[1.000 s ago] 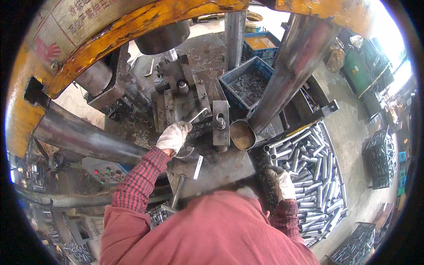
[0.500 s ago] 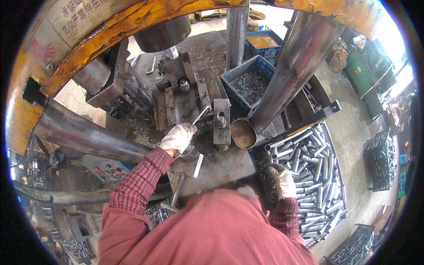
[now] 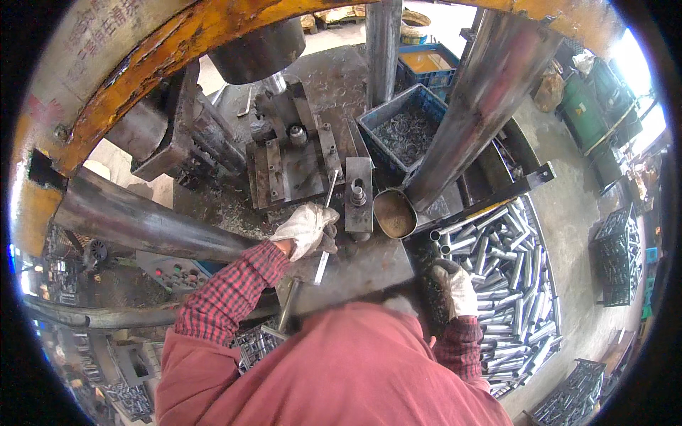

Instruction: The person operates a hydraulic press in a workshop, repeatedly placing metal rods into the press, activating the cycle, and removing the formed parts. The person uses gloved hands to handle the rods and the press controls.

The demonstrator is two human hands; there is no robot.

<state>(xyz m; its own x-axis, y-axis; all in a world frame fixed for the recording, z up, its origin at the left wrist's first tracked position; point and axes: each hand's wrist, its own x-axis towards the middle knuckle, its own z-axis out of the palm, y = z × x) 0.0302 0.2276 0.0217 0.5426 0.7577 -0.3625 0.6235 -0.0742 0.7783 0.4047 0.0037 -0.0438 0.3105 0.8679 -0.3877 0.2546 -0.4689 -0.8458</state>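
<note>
My left hand [image 3: 305, 231], in a white work glove, is closed around a thin metal rod [image 3: 331, 190]. The rod's flat, pale lower end [image 3: 321, 270] sticks out below the fingers, over a steel plate [image 3: 369, 266]. Ahead of this hand lies a press die [image 3: 302, 170] with a round post, below a dark ram [image 3: 259, 53]. My right hand [image 3: 456, 290], gloved with dark grey fingertips, has curled fingers at the left edge of a heap of shiny metal tubes [image 3: 515, 277]. Whatever it may hold is hidden.
A steel block with a bolt [image 3: 359, 195] stands beside an oval tin [image 3: 395, 214]. Behind are a blue crate of metal rings [image 3: 401, 128] and a blue bin of brownish liquid [image 3: 428, 62]. Thick press columns rise at left [image 3: 149, 209] and right [image 3: 483, 106]. A button box [image 3: 177, 273] sits at left.
My left hand has moved slightly right, and the rod has turned from slanting to more upright. My right hand stays about where it was.
</note>
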